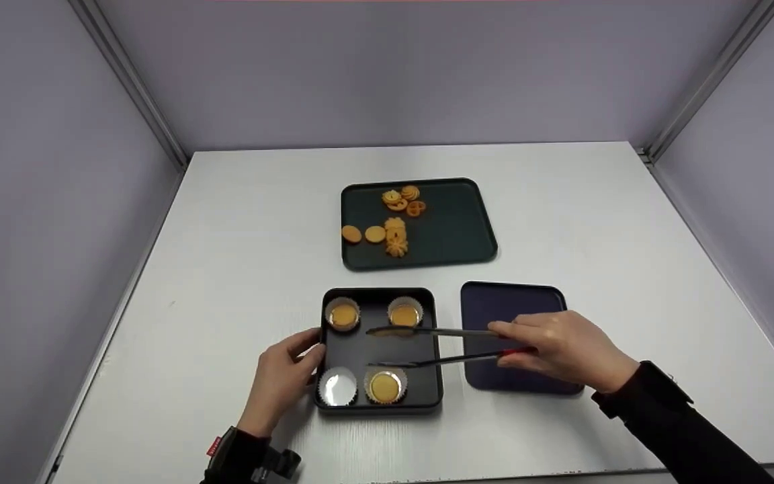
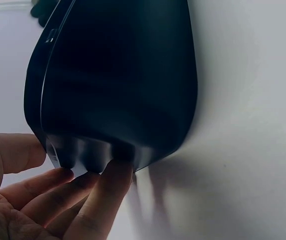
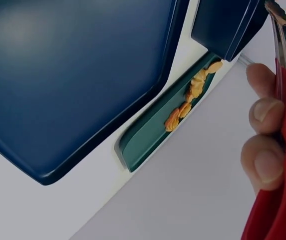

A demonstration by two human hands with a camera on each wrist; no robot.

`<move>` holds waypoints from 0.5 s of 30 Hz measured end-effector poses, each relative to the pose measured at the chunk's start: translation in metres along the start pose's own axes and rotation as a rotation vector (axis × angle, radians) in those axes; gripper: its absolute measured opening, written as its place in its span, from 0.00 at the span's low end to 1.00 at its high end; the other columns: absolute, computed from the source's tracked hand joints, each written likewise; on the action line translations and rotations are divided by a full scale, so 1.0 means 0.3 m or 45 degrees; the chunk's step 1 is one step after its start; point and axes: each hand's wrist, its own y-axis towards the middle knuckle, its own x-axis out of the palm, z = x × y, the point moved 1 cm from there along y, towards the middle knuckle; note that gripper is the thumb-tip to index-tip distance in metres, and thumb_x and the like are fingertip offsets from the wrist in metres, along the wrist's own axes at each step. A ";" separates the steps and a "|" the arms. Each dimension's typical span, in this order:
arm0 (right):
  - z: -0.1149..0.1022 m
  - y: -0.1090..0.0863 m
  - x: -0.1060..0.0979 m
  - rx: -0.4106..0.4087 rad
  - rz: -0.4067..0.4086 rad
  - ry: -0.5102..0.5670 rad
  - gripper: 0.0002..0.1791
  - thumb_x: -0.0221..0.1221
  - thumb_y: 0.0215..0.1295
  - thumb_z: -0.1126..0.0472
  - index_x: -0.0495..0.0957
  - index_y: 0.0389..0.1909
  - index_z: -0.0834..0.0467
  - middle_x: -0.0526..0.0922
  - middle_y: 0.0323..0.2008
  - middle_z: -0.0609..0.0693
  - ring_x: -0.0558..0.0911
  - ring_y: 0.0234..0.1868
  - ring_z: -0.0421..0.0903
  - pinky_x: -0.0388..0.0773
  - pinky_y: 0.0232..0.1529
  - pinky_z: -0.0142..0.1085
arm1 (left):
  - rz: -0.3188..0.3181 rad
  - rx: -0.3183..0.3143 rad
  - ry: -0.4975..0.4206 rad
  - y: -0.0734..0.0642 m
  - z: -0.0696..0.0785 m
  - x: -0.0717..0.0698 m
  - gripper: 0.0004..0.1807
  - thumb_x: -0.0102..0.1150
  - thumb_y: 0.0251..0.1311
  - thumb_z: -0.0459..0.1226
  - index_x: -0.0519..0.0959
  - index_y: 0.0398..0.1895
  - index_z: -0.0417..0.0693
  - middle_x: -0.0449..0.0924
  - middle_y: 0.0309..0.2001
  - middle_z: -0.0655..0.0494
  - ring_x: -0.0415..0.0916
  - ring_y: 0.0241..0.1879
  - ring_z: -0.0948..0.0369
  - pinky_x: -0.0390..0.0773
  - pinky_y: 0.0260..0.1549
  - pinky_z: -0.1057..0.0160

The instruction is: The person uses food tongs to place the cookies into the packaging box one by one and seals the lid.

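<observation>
My right hand [image 1: 555, 346] grips the red handles of a pair of metal tongs [image 1: 457, 332]. The tongs' arms are spread apart over the black square tin [image 1: 377, 349], with nothing seen between them. Thumb and fingers of my left hand [image 1: 283, 376] hold the tin's left wall, the thumb at its rim in the left wrist view. Round golden biscuits sit in three fluted cups: one back left [image 1: 343, 316], one back right [image 1: 406, 313], partly behind the upper tong arm, and one front right [image 1: 385, 388]. The front left cup [image 1: 338, 388] shows a bare shiny bottom.
Behind the tin, a dark green tray [image 1: 451, 232] bears several biscuits: two round ones, a row of flower-shaped ones [image 1: 396, 236], swirls and a pretzel shape [image 1: 416, 208]. A dark blue tray [image 1: 484, 302] lies right of the tin, under my right hand. Grey panels enclose the white table [image 1: 246, 235].
</observation>
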 end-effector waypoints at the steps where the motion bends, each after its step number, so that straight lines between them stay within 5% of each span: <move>1: 0.002 0.001 -0.002 0.013 0.008 -0.010 0.24 0.73 0.58 0.48 0.86 0.52 0.58 0.81 0.28 0.40 0.72 0.22 0.31 0.72 0.20 0.27 | 0.001 0.002 0.001 0.000 0.000 0.000 0.20 0.61 0.71 0.35 0.79 0.64 0.41 0.80 0.62 0.40 0.84 0.53 0.48 0.87 0.37 0.64; 15: 0.033 0.024 -0.016 0.137 0.104 -0.191 0.27 0.76 0.53 0.51 0.85 0.53 0.58 0.83 0.29 0.44 0.78 0.23 0.36 0.75 0.20 0.33 | 0.010 -0.007 -0.010 0.003 0.003 -0.001 0.20 0.61 0.70 0.35 0.80 0.63 0.41 0.81 0.61 0.40 0.85 0.52 0.48 0.88 0.36 0.64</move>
